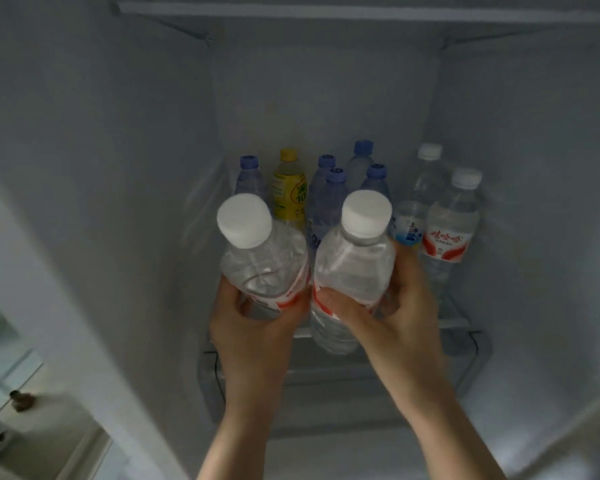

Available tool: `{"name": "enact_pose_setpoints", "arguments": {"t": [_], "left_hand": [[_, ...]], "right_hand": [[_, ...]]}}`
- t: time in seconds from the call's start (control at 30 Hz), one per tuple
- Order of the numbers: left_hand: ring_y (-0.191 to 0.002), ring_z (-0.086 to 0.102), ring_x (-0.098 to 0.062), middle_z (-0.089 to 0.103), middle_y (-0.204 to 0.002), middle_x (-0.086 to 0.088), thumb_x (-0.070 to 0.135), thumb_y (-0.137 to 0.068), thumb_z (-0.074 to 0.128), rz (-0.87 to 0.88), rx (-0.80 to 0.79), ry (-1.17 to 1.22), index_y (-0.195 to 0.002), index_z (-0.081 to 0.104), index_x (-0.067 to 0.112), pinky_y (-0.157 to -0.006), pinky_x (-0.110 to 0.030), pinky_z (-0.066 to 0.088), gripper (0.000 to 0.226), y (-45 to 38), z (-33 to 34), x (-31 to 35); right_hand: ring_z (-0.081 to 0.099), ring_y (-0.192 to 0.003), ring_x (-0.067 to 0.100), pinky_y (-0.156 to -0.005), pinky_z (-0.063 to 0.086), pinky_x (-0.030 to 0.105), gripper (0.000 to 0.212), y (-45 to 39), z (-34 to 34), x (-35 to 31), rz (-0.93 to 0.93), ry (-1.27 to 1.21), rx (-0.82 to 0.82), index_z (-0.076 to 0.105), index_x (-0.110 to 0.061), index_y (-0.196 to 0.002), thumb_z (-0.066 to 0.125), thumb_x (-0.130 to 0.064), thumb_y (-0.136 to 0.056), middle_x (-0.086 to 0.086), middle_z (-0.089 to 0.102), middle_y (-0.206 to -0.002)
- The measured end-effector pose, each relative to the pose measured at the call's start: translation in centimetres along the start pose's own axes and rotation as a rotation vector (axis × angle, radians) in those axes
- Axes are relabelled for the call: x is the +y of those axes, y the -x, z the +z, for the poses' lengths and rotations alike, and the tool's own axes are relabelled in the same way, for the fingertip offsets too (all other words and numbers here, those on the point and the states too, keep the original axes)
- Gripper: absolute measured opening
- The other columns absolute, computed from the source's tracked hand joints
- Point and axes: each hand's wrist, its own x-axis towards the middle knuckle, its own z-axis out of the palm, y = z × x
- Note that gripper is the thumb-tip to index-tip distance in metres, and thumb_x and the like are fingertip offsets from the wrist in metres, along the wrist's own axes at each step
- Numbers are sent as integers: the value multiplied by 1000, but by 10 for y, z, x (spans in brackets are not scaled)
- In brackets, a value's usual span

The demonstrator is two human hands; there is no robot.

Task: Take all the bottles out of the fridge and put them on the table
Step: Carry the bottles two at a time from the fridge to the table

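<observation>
Bottles in both grips: left hand [253, 323] curls round one clear white-capped water bottle [264, 261], right hand [392, 306] round another [352, 268], both at the fridge [118, 168] opening. Behind on the shelf [459, 322]: five blue-capped bottles [326, 206], one yellow drink bottle [289, 188], two white-capped bottles [447, 230].

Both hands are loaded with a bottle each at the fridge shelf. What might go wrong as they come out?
1. The left hand and right hand each grip one clear white-capped water bottle low on its body, so the two touching bottles might tip or slip.
2. The right hand's fingers lie close to the blue-labelled clear bottle standing on the fridge shelf; pulling back might topple it into its neighbours.
</observation>
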Motion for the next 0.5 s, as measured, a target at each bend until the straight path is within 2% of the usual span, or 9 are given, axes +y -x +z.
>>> {"name": "enact_pose_setpoints", "arguments": {"t": [0.07, 0.13, 0.27, 0.33, 0.43, 0.5], "left_hand": [[-91, 69, 0, 74, -96, 17, 1, -59, 87, -20, -59, 31, -109, 66, 24, -76, -14, 53, 58, 12, -12, 4], [-85, 70, -1, 75, -91, 13, 1, -57, 89, -32, -115, 29, -104, 68, 18, -71, -12, 53, 54, 25, -29, 6], [-76, 67, 4, 72, -85, 21, 15, -50, 92, 2, -247, -44, -88, 64, 30, -65, -11, 51, 50, 54, -68, 4], [-75, 68, 2, 71, -82, 20, 8, -52, 93, -34, -367, -41, -88, 63, 31, -64, -11, 50, 52, 76, -88, 5], [-77, 69, -3, 72, -85, 17, 4, -57, 89, -65, -522, -43, -92, 63, 32, -67, -15, 54, 52, 100, -112, -1], [-79, 69, -3, 72, -87, 18, 7, -58, 90, -105, -649, -76, -94, 63, 34, -69, -17, 55, 52, 123, -125, -7]], "right_hand": [[65, -105, 15, -85, 53, 25, 61, 17, 2, -12, -27, 30, 74, 53, -17, -121, 80, -31, -67, -6, 67, -111], [67, -102, 16, -84, 53, 25, 59, 40, 5, -21, -26, 84, 153, 55, -17, -116, 81, -33, -66, -5, 68, -106], [68, -97, 11, -78, 50, 15, 60, 96, 14, -34, 31, 168, 285, 56, -16, -114, 82, -35, -64, -7, 69, -102], [68, -95, 9, -77, 50, 13, 59, 136, 20, -44, 127, 191, 343, 56, -17, -115, 85, -32, -66, -7, 69, -101], [69, -94, 9, -78, 53, 18, 56, 183, 19, -49, 253, 211, 375, 57, -16, -117, 84, -27, -68, -8, 71, -101], [70, -94, 11, -79, 56, 23, 60, 220, 17, -54, 331, 265, 449, 58, -16, -117, 86, -31, -67, -6, 72, -102]]}}
